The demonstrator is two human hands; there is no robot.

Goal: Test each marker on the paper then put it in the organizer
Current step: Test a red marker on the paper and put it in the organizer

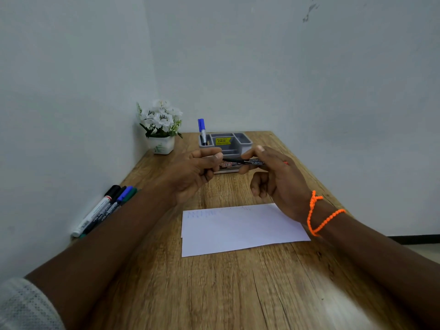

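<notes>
head view: both hands, left hand and right hand, grip one marker; four markers lie aside.

You have a wooden table in front of you, its brown grain running away toward the far corner where two pale, grey-white walls meet. In that far left corner, on the table and close against the wall, stands a small white pot holding white flowers with green leaves. High on the right wall you can see a dark scuff mark. Past the table's right edge, low down, a dark strip of skirting runs along the foot of the wall.
</notes>
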